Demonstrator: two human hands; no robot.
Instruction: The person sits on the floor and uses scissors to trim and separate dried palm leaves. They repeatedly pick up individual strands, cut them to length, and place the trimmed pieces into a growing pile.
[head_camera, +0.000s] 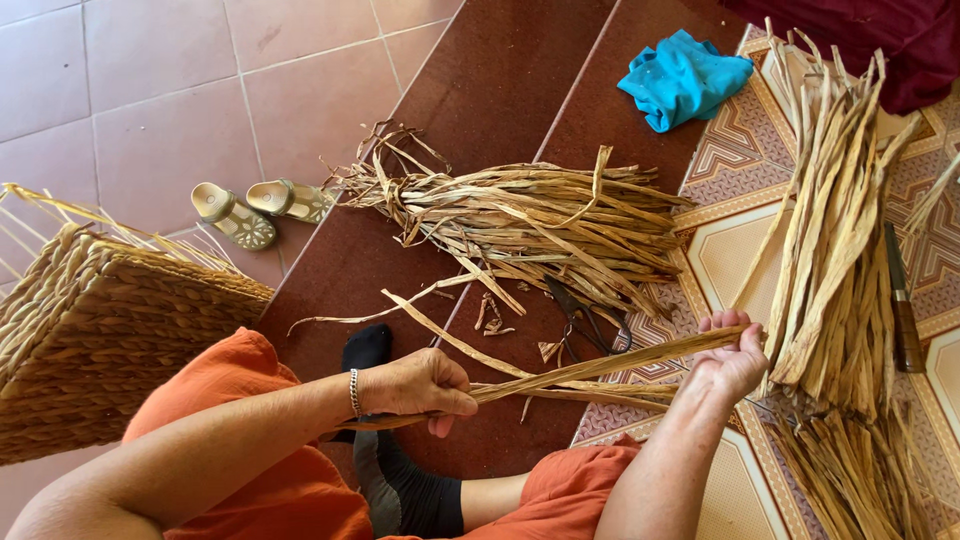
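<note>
Tight quarters here: the woven basket (90, 340) crowds the left edge, a loose pile of dried leaves (520, 220) lies ahead on the dark red step (500, 70), and a tall upright bundle (840, 230) hems in the right side over the patterned floor (730, 250). Open room only between the knees. Left hand (420, 385) clenched around one end of the dried strips (600, 365); right hand (735, 355) curled on the far end, stretched across the lap. Scissors (585, 320), probably, lie just beyond.

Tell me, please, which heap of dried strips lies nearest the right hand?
The upright-running heap on the patterned tiles, right beside the right hand; the other heap lies farther off.
</note>
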